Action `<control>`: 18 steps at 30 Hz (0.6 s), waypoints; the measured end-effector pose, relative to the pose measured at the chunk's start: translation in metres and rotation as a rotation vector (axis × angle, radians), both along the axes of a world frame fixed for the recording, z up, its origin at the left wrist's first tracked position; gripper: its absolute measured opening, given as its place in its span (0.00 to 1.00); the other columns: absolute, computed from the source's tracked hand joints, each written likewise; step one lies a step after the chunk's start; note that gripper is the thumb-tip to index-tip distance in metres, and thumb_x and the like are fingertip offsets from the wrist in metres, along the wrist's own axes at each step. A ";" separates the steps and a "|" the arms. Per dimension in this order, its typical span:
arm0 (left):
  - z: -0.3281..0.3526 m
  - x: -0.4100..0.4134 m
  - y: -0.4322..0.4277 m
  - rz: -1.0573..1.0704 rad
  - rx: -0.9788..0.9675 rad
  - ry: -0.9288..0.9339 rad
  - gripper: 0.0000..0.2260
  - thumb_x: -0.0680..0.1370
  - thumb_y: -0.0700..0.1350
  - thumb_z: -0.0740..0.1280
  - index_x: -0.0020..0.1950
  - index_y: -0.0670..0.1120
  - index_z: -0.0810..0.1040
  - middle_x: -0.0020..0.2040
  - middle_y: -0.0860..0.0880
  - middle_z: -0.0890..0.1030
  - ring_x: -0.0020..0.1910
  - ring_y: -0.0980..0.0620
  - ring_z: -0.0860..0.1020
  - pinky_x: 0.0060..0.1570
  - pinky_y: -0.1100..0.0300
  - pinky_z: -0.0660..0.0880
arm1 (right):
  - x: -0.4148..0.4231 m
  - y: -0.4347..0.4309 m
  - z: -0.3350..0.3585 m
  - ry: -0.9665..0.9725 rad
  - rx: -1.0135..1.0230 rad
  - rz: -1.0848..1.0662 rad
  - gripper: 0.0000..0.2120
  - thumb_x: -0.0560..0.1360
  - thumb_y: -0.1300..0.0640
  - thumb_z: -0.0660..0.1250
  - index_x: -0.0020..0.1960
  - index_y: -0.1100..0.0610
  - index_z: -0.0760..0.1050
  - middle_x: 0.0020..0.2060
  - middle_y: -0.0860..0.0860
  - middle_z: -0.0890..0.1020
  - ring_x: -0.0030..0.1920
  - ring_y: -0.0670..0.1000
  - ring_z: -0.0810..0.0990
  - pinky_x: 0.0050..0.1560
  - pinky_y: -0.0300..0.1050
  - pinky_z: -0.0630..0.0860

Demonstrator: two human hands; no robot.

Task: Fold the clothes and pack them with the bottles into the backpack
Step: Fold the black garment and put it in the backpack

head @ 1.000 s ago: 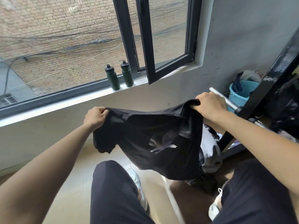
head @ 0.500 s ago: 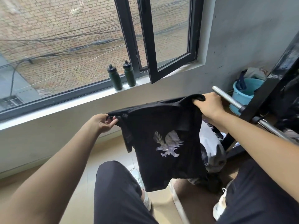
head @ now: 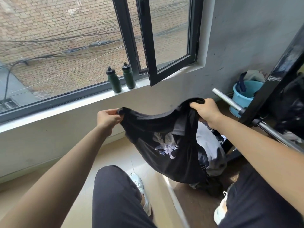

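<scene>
Our knees: we sit, and both legs (head: 118, 199) in dark smooth trousers fill the near edge; a white shoe (head: 141, 190) shows beside the left knee on the pale glossy floor tiles (head: 115, 155).
Left hand: our left hand (head: 107, 118) is closed in a pinch on one top corner of the black T-shirt (head: 166, 145), the fingers bunching the cloth.
Right hand: our right hand (head: 205, 111) is clenched as a fist around the other top corner, a little higher and farther right.
T-shirt: it hangs in the air between our two hands, above the knees; the top edge sags in a curve, the cloth is soft and matt, with folds, and it carries a white winged print (head: 167, 145) partly hidden in a crease.
Backpack: just behind the shirt, near our right knee, stands a grey and dark bag (head: 212, 155) on the floor; the shirt covers most of it, so we cannot tell if it is open or what is in it.
Metal bar: a shiny round steel bar (head: 230, 102) runs at the right, crossing a black painted post (head: 266, 89).
Bucket: a light blue plastic bucket (head: 241, 102) stands in the far right corner; a dark strap and some grey cloth (head: 253, 76) stick out from its top.
Bottles: two dark green bottles (head: 121, 79) with black caps stand upright, side by side, on the white window sill (head: 74, 104), well apart from the bag.
Window: a black frame (head: 148, 46) with one pane swung open inward; beyond the glass we see a brick wall with many cables.
</scene>
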State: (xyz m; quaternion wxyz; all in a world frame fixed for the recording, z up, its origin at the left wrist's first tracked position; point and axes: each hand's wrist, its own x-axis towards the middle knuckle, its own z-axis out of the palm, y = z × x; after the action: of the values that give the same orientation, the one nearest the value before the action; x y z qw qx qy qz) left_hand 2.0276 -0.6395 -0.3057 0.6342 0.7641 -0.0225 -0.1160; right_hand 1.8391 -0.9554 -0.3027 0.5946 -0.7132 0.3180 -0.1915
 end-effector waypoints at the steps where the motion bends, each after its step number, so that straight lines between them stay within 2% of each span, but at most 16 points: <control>1: 0.002 0.000 0.000 -0.009 0.050 -0.062 0.13 0.73 0.30 0.76 0.57 0.36 0.85 0.45 0.42 0.86 0.48 0.44 0.84 0.58 0.53 0.81 | -0.001 0.003 0.003 0.001 -0.034 0.003 0.11 0.66 0.51 0.73 0.37 0.59 0.82 0.32 0.53 0.82 0.32 0.49 0.81 0.28 0.46 0.79; 2: 0.004 0.000 0.001 -0.020 0.073 -0.105 0.11 0.72 0.32 0.78 0.53 0.40 0.87 0.43 0.42 0.87 0.47 0.44 0.85 0.58 0.52 0.81 | -0.002 0.005 0.005 0.005 -0.077 0.005 0.10 0.70 0.53 0.73 0.35 0.59 0.80 0.29 0.52 0.78 0.27 0.47 0.76 0.23 0.39 0.72; 4: 0.010 0.003 0.003 -0.037 0.135 -0.186 0.07 0.72 0.36 0.79 0.47 0.45 0.88 0.42 0.43 0.88 0.47 0.43 0.87 0.56 0.49 0.83 | -0.001 0.002 0.002 0.009 -0.180 -0.005 0.11 0.73 0.55 0.72 0.36 0.60 0.79 0.28 0.51 0.74 0.26 0.47 0.71 0.20 0.34 0.65; 8: 0.023 0.003 0.004 -0.073 0.390 -0.391 0.05 0.73 0.44 0.80 0.48 0.47 0.89 0.40 0.48 0.88 0.39 0.48 0.86 0.47 0.48 0.85 | 0.001 -0.001 0.002 -0.008 -0.206 0.013 0.10 0.73 0.55 0.72 0.38 0.60 0.81 0.30 0.51 0.78 0.31 0.49 0.75 0.26 0.35 0.69; 11: 0.034 0.000 0.004 -0.096 0.659 -0.599 0.09 0.76 0.53 0.76 0.46 0.48 0.86 0.44 0.50 0.83 0.43 0.48 0.80 0.43 0.52 0.78 | 0.000 -0.001 0.004 0.001 -0.169 0.036 0.08 0.72 0.55 0.73 0.37 0.58 0.81 0.31 0.53 0.80 0.30 0.50 0.77 0.24 0.39 0.72; 12: 0.036 -0.001 0.003 -0.112 0.673 -0.622 0.11 0.77 0.53 0.75 0.46 0.46 0.84 0.46 0.48 0.80 0.45 0.47 0.77 0.44 0.53 0.74 | 0.001 -0.001 0.002 0.003 -0.159 0.030 0.08 0.71 0.54 0.73 0.37 0.57 0.82 0.33 0.54 0.82 0.33 0.51 0.79 0.26 0.42 0.75; 14: 0.033 0.002 0.002 -0.190 0.581 -0.579 0.12 0.80 0.50 0.72 0.50 0.41 0.83 0.48 0.46 0.81 0.46 0.47 0.78 0.47 0.53 0.75 | 0.002 -0.002 0.002 0.004 -0.119 0.017 0.09 0.66 0.50 0.73 0.37 0.57 0.83 0.35 0.56 0.84 0.36 0.53 0.80 0.31 0.50 0.79; 16: 0.029 0.002 0.002 -0.277 0.414 -0.439 0.10 0.82 0.48 0.69 0.55 0.41 0.81 0.50 0.44 0.84 0.48 0.46 0.81 0.48 0.50 0.79 | 0.003 -0.003 0.001 0.028 -0.080 0.015 0.10 0.66 0.51 0.73 0.34 0.58 0.80 0.30 0.54 0.80 0.32 0.54 0.76 0.28 0.46 0.74; 18: 0.023 0.001 0.000 -0.284 0.308 -0.326 0.10 0.83 0.49 0.67 0.55 0.43 0.80 0.49 0.44 0.84 0.48 0.44 0.82 0.47 0.46 0.82 | 0.002 -0.005 0.000 0.075 -0.051 0.009 0.11 0.70 0.54 0.73 0.32 0.57 0.77 0.28 0.51 0.75 0.29 0.53 0.72 0.24 0.40 0.66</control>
State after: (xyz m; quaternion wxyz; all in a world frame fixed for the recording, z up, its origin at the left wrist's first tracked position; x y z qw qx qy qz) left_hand 2.0285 -0.6393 -0.2824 0.4759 0.8494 -0.2134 -0.0810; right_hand 1.8414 -0.9608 -0.3022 0.5648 -0.7361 0.3320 -0.1700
